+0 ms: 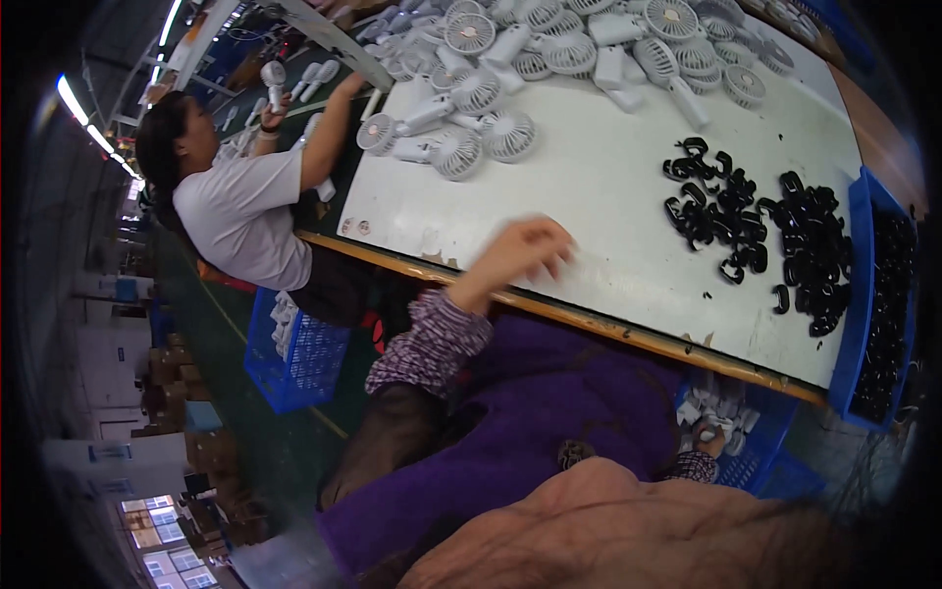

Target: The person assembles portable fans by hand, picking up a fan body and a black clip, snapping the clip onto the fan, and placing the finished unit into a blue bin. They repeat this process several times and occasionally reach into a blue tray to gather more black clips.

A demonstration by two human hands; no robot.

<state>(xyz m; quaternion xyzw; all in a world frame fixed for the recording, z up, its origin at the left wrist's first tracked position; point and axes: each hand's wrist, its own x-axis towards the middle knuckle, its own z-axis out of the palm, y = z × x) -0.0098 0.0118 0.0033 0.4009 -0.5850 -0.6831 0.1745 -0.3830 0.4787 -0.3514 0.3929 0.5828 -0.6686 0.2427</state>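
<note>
My left hand (pixel 520 253) hovers above the near edge of the white worktable (pixel 589 196), a little blurred. Its fingers are loosely bent and apart, with nothing seen in them. Low on the right, my right hand (pixel 710 440) reaches down into a blue crate (pixel 760 447) beside the table, among white plastic parts (pixel 734 417). Whether its fingers grip one of these parts cannot be made out. Farther up the table lies a heap of white handheld fans (pixel 569 54), with several nearer ones (pixel 456 152) at its left front.
Two piles of glossy black curved pieces (pixel 721 211) (pixel 812 245) lie on the table's right side. Beyond them a blue bin (pixel 862 294) holds small black parts. At the left, a co-worker (pixel 240 201) holds a fan. A blue crate (pixel 285 368) of white parts stands on the floor.
</note>
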